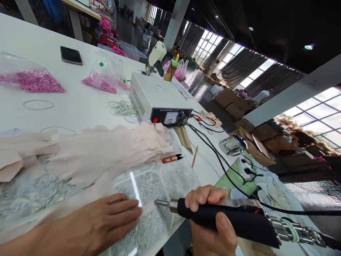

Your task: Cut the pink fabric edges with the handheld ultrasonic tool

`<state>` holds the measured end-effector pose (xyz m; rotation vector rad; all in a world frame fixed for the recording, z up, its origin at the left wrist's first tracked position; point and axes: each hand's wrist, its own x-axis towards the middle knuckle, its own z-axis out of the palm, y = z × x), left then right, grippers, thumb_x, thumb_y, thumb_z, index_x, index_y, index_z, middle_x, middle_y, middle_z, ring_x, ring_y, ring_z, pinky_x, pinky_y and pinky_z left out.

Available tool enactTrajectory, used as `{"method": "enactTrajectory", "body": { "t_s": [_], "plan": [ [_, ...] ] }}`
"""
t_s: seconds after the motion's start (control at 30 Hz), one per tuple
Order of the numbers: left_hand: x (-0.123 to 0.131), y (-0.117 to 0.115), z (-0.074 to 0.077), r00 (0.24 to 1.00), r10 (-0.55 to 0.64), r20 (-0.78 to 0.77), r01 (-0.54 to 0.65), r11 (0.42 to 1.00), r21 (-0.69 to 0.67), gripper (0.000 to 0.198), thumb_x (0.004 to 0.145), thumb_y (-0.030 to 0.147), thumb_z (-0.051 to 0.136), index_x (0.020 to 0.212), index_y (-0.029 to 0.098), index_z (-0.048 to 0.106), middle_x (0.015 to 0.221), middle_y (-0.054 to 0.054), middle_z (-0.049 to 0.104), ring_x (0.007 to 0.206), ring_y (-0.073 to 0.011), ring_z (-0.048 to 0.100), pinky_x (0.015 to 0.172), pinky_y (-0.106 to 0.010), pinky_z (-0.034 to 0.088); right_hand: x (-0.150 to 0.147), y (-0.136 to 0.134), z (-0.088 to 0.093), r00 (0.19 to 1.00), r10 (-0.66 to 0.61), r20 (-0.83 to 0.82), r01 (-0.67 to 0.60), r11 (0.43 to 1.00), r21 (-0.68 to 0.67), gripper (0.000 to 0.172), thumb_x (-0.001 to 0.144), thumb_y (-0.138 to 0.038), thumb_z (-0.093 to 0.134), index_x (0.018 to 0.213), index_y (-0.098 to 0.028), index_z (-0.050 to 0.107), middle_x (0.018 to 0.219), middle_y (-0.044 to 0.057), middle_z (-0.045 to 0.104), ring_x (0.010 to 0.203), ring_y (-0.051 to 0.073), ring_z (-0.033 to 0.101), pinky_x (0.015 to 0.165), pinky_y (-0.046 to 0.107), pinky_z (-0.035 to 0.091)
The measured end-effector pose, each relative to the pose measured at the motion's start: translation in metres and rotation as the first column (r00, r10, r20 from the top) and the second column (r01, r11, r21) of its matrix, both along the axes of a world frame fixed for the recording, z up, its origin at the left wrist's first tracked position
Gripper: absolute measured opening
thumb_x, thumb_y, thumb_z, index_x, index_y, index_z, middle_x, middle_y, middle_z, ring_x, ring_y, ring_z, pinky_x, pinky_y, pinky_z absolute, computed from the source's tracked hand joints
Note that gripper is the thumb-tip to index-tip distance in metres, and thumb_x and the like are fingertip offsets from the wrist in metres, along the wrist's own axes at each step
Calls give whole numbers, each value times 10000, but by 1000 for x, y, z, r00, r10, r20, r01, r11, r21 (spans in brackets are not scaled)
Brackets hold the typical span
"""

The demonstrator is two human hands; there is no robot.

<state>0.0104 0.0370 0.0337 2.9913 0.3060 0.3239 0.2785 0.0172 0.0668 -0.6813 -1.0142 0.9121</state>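
Observation:
My right hand is wrapped round the black handle of a handheld cutting tool whose metal tip touches the end of a pale pink fabric strip. My left hand lies flat with fingers stretched out, pressing that strip onto a clear plate. A pile of pale pink fabric strips lies just beyond my left hand. The tool's black cable runs to a white control box.
Orange thread snips lie beside the plate. On the white table are bags of pink rings, loose white rings, a phone and a metal cup. Cardboard boxes stand on the floor at right.

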Motion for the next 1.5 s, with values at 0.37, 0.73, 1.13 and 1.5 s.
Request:
{"method": "enactTrajectory", "body": {
  "t_s": [0.37, 0.73, 1.13, 1.5],
  "plan": [
    [6, -3, 11, 999, 30, 19, -30, 1000, 8, 506, 900, 33, 445, 1377, 149, 564, 1440, -37, 570, 1280, -217, 587, 1089, -310, 426, -2, -1, 4, 1000, -27, 15, 26, 999, 20, 169, 791, -380, 588, 843, -220, 609, 718, -24, 525, 518, 110, 521, 484, 265, 470],
    [11, -5, 10, 979, 84, 185, -82, 996, -22, 426, 1072, 129, 273, 1250, 139, 660, 1300, -65, 687, 1203, -198, 632, 1047, -310, 432, -19, -4, 9, 999, -1, 34, -1, 999, 34, 159, 810, -396, 596, 848, -243, 621, 706, -23, 504, 486, 120, 468, 436, 272, 433],
    [10, -6, 9, 973, 102, 208, -81, 991, -109, 386, 1043, 120, 360, 1315, 166, 629, 1291, -62, 693, 1207, -193, 624, 1066, -302, 432, -20, -3, 5, 998, 2, 58, -3, 1000, 6, 149, 827, -389, 570, 845, -245, 603, 710, -20, 501, 502, 123, 496, 459, 279, 465],
    [8, -3, 9, 989, 66, 133, -68, 998, 12, 388, 1049, 111, 330, 1288, 140, 635, 1359, -43, 649, 1221, -198, 627, 1068, -304, 422, -10, -16, 5, 998, 57, 41, -57, 998, -20, 170, 828, -403, 587, 880, -242, 609, 732, -22, 524, 534, 121, 519, 481, 272, 472]
  ]
}}
